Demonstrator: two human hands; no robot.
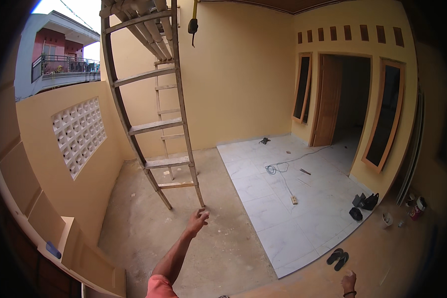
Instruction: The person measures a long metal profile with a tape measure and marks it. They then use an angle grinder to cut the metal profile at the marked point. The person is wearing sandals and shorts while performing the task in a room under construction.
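Observation:
My left hand (197, 222) reaches forward above the concrete floor, just in front of the feet of a bamboo-and-wood ladder (155, 126). Its fingers are loosely bent and partly apart, and I see nothing in them. At the lower right, near a pair of black flip-flops (338, 259), is my right hand (349, 282) with a dark band at the wrist. Those fingers look curled in; whatever may be inside them is hidden. A tape measure (192, 26) hangs high beside the ladder's top, its yellow blade running up out of view.
A second ladder (165, 112) stands behind, under bamboo poles (146, 30). White tiles (278, 218) carry a coiled cable (271, 169), a socket block (294, 199) and black bags (366, 201). A doorway (350, 102) lies beyond. Containers (418, 208) stand at right; a low wall (74, 136) bounds the left.

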